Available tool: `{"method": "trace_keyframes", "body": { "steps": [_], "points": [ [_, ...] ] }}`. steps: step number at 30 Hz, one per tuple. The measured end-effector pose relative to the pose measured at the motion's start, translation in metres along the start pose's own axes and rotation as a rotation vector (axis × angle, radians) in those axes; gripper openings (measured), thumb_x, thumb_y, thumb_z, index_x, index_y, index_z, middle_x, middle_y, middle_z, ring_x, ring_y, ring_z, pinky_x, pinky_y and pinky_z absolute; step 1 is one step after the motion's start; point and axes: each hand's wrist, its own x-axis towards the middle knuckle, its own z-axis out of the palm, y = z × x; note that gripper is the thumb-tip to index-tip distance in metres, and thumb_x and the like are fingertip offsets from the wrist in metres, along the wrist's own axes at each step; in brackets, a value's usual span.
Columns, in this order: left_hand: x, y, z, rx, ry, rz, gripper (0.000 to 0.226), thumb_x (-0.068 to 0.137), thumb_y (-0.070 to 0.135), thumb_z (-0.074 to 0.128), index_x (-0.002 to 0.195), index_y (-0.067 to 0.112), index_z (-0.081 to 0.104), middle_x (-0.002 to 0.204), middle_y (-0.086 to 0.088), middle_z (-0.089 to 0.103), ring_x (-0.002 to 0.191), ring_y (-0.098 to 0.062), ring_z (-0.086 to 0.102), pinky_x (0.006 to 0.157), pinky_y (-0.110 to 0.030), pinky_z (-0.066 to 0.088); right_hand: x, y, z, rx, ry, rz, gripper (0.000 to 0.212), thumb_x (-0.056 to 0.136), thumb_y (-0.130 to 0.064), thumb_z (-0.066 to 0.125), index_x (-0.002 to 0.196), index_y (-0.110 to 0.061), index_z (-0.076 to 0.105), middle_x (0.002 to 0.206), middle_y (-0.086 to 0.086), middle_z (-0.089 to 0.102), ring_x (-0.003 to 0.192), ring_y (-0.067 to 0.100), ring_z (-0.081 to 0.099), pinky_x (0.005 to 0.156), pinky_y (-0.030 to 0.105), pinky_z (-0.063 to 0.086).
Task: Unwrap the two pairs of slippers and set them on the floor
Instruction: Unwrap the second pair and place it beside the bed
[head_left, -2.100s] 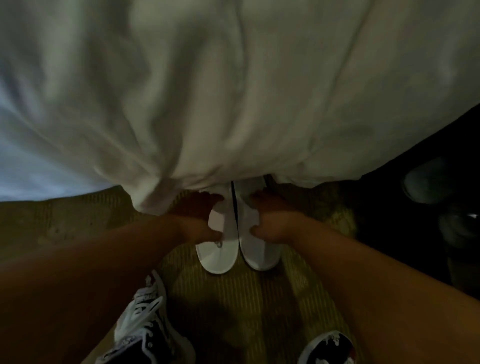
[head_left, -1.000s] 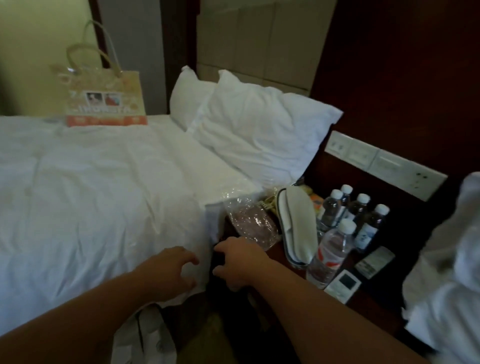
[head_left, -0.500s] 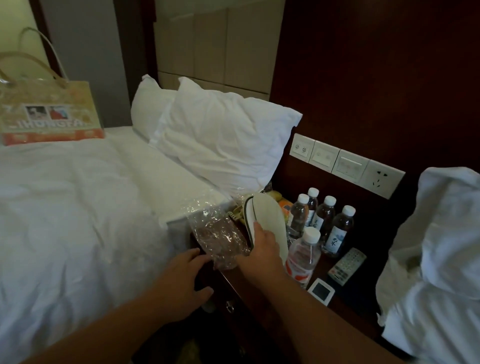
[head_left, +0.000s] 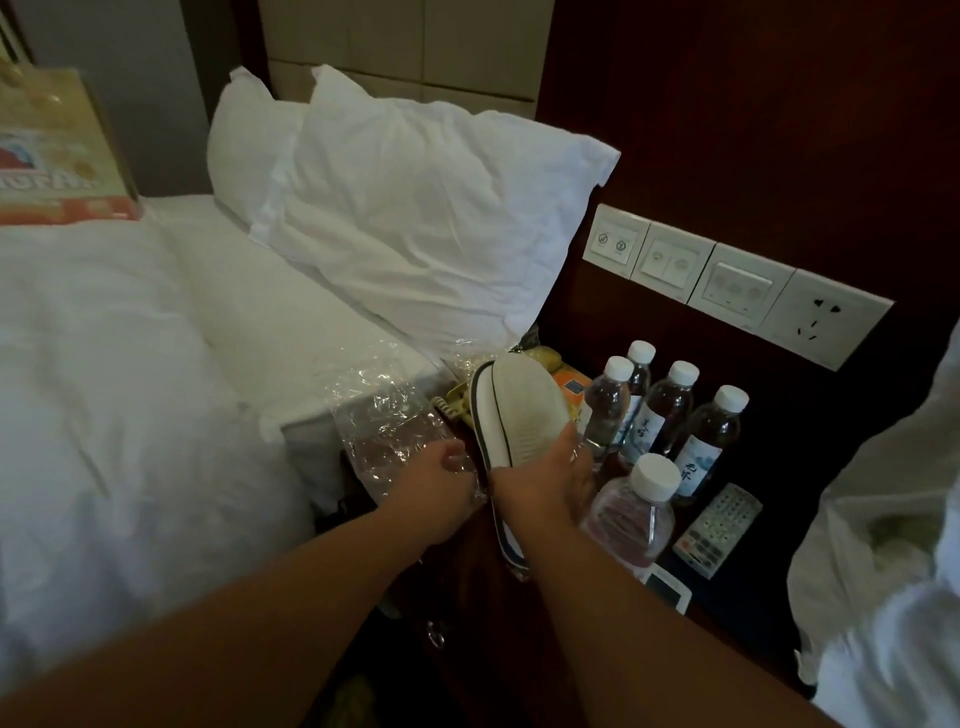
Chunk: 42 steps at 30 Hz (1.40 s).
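Floor pair done, you've moved up: right hand (head_left: 540, 486) now grips second slippers (head_left: 519, 410), left hand (head_left: 431, 491) pinches plastic wrap (head_left: 382, 421) alongside. Probably unwrapping next.

Head view: looking forward and down from the person's head.
Facing: pointing at the nightstand (head_left: 737, 600), the bed (head_left: 130, 389) lying to its left.
Nearness: sitting close above the nightstand.

The left arm (head_left: 234, 634) and right arm (head_left: 623, 623) reach forward, close together. The left grip (head_left: 434, 491) pinches the plastic wrap (head_left: 384, 421). The right grip (head_left: 540, 483) curls round the slippers (head_left: 519, 410).
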Motion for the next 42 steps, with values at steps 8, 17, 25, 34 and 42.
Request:
{"method": "trace_keyframes", "body": {
  "steps": [8,17,25,34,42],
  "points": [
    [0.023,-0.003,0.029,-0.139,-0.045,-0.140,0.059,0.073,0.001,0.066,0.130,0.004,0.052,0.118,-0.023,0.063,0.107,-0.040,0.062,0.090,-0.047,0.055,0.012,0.004,0.006,0.074,0.021,0.165,0.099,0.078,-0.017,0.075,0.151,-0.026,0.009,0.150,0.014,0.030,0.139,0.034,0.027,0.111,0.049,0.029],
    [0.033,-0.006,0.035,-0.204,-0.050,-0.018,0.028,0.074,0.007,0.076,0.101,0.014,0.073,0.093,-0.006,0.076,0.082,-0.019,0.073,0.074,-0.037,0.062,0.016,0.000,0.004,0.199,0.054,0.211,0.092,0.075,-0.013,0.073,0.150,-0.027,0.020,0.146,0.015,0.037,0.137,0.036,0.032,0.109,0.053,0.034],
    [0.032,-0.013,0.041,-0.102,0.027,0.175,0.046,0.077,0.017,0.074,0.113,0.034,0.050,0.081,0.012,0.065,0.066,0.008,0.064,0.051,-0.008,0.048,0.013,-0.006,0.008,0.287,0.119,0.096,0.074,0.076,-0.026,0.066,0.142,-0.026,0.034,0.140,0.013,0.046,0.130,0.038,0.042,0.104,0.054,0.041],
    [0.042,0.002,0.018,-0.062,0.286,0.110,0.033,0.094,0.035,0.053,0.117,0.013,0.061,0.108,-0.005,0.064,0.091,-0.020,0.062,0.072,-0.030,0.051,0.000,-0.020,0.000,0.328,0.136,-0.116,0.079,0.069,-0.035,0.066,0.141,-0.034,0.034,0.135,0.005,0.050,0.122,0.033,0.051,0.098,0.055,0.047],
    [0.016,0.036,-0.052,-0.159,0.407,0.081,0.032,0.094,0.039,0.041,0.117,0.019,0.053,0.092,0.005,0.057,0.078,-0.008,0.052,0.068,-0.028,0.037,-0.020,-0.049,-0.019,0.496,-0.019,-0.240,0.030,0.088,-0.027,0.059,0.118,-0.029,0.061,0.092,-0.010,0.062,0.085,0.015,0.059,0.073,0.029,0.044]
  ]
}}
